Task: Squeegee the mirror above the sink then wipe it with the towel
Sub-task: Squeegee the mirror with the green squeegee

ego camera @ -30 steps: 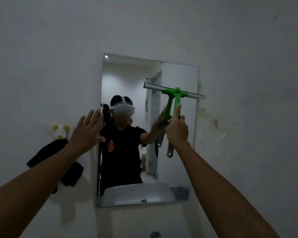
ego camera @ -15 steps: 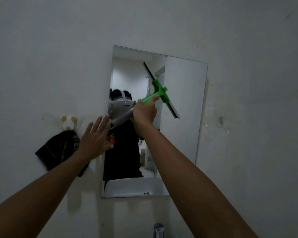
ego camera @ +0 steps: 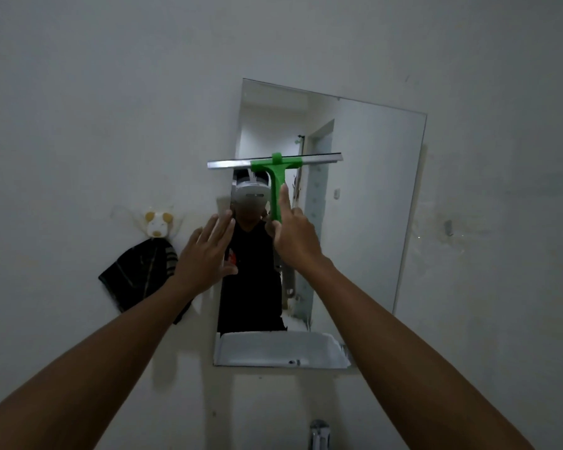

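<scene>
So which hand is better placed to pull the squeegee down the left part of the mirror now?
The right hand. It already grips the squeegee by its handle, blade level across the mirror. The left hand is open, spread flat at the mirror's left edge.

The squeegee [ego camera: 275, 164] lies level across the mirror [ego camera: 364, 190], towel [ego camera: 140, 274] hanging left, faucet [ego camera: 319, 433] below.

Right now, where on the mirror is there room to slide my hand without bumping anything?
The mirror's right half, from the right hand to the right edge, is bare. So is the strip above the squeegee blade. The left side is crowded: the left hand lies open at that edge, beside the right hand gripping the green handle, with the towel hanging just past.
</scene>
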